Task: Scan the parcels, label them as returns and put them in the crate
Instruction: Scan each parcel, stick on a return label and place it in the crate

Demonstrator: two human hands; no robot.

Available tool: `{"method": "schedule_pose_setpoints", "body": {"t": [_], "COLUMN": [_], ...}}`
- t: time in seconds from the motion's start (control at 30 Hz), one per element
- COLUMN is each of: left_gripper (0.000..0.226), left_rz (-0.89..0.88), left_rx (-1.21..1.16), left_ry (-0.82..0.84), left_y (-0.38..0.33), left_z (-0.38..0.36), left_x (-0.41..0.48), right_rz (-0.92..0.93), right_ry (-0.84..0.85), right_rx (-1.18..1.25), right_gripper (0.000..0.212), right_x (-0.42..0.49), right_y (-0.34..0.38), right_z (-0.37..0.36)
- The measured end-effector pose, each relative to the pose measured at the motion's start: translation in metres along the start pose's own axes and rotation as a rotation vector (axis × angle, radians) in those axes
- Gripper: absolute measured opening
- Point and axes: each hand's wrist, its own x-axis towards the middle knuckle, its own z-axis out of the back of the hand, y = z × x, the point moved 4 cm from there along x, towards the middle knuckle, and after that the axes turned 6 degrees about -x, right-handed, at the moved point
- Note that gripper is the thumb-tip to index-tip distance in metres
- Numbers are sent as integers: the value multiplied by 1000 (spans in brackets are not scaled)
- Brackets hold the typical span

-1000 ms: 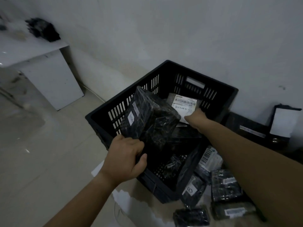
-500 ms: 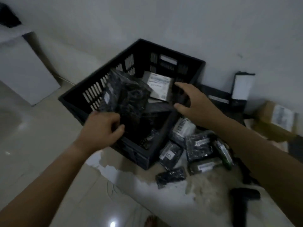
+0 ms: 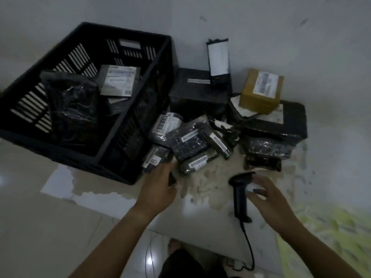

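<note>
The black slatted crate (image 3: 128, 35) stands on the floor at the left. Inside it lie a large black-wrapped parcel (image 3: 74, 105) and a flat parcel with a white label (image 3: 118, 81). Right of the crate lies a pile of small black-wrapped parcels (image 3: 188, 143) with barcode labels. My left hand (image 3: 158, 187) is at the pile's near edge, fingers curled on a small black parcel (image 3: 171, 179) that it mostly hides. The black handheld scanner (image 3: 240, 197) lies on the floor with its cable trailing towards me. My right hand (image 3: 269, 197), blurred, hovers at its handle with fingers spread.
A brown cardboard box (image 3: 261, 91) sits on a big black-wrapped parcel (image 3: 281, 127) at the right. A black box (image 3: 196, 97) and an upright black packet with a white label (image 3: 218, 59) stand against the white wall. My foot (image 3: 174, 245) is at the bottom.
My left hand let go of the large black parcel, which now lies in the crate. Both hands came out of the crate and down to the floor pile and the scanner.
</note>
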Motion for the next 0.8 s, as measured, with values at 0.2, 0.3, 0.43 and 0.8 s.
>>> {"method": "schedule_pose_setpoints", "body": {"t": [0.2, 0.3, 0.43, 0.8], "left_gripper": [61, 53, 49, 21], "left_rz": [203, 202, 208, 746], "left_rx": [502, 644, 275, -955], "left_ry": [8, 17, 74, 101], "left_y": [50, 44, 20, -41], "left_z": [-57, -59, -54, -24], "left_x": [-5, 2, 5, 2], "right_rz": [-232, -256, -200, -289], "right_ry": [106, 134, 46, 73], "right_rx": [-3, -68, -120, 280], "right_gripper": [87, 92, 72, 31], "right_x": [27, 40, 47, 8], "right_y": [-67, -74, -62, -36], "right_z": [-30, -44, -61, -24]}}
